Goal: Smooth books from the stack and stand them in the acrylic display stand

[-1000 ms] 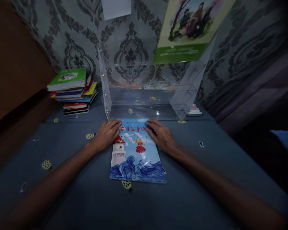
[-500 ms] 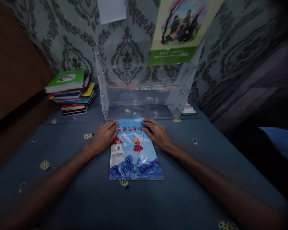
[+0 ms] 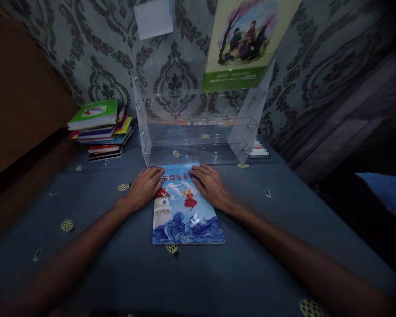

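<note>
A picture book [image 3: 185,209] with a blue cover, red title characters, a white tower and curling waves lies flat before me, its top edge close to the clear stand. My left hand [image 3: 145,187] rests at the upper left edge of this book, fingertips on the cover and fingers laid out. On the upper right corner lies my right hand [image 3: 211,185], its fingers stretched over the cover and hiding the end of the title. Neither hand lifts the book.
A clear acrylic stand [image 3: 144,132] rises behind the book, with a green-and-cream book [image 3: 237,79] on its upper right. To the left is a stack of books [image 3: 100,127]. A patterned blue cloth [image 3: 95,281] covers the table. A blurred-out small object [image 3: 259,152] sits right of the stand.
My right hand has slid left from the book's right edge further onto its cover, now covering the last title character. My left hand stays about where it was. The view has shifted slightly.
</note>
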Tool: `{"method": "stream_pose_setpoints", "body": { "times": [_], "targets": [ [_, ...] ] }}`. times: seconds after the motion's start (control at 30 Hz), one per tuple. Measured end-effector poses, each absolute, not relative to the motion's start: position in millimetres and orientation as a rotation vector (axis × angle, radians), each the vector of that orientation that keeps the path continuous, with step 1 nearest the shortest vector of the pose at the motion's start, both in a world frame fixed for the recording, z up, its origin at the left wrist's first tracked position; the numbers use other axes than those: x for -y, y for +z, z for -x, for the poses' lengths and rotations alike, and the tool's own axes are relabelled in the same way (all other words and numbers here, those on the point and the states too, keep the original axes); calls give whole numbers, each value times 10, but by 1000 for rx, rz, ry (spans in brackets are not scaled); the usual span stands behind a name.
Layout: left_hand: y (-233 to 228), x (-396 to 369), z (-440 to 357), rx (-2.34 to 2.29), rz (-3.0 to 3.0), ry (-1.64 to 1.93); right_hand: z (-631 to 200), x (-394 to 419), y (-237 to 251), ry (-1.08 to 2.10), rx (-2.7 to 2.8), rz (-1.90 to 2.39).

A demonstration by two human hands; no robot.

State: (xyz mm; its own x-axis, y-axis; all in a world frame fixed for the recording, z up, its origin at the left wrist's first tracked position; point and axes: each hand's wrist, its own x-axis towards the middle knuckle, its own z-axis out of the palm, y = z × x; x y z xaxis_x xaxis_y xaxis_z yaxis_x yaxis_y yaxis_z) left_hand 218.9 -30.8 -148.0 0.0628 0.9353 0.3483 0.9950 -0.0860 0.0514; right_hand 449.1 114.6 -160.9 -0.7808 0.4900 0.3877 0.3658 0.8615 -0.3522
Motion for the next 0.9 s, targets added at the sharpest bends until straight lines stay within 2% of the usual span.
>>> {"method": "stream_pose_setpoints", "body": {
  "times": [0.5, 0.9],
  "targets": [
    [-1440, 296, -2165, 1926, 2164, -483, -4785, -1220, -1667, 461, 2475, 642],
    [-1236, -323, -2541, 1734, 2454, -210, -4829, -1186, -1632, 530, 2484, 614]
  ]
}}
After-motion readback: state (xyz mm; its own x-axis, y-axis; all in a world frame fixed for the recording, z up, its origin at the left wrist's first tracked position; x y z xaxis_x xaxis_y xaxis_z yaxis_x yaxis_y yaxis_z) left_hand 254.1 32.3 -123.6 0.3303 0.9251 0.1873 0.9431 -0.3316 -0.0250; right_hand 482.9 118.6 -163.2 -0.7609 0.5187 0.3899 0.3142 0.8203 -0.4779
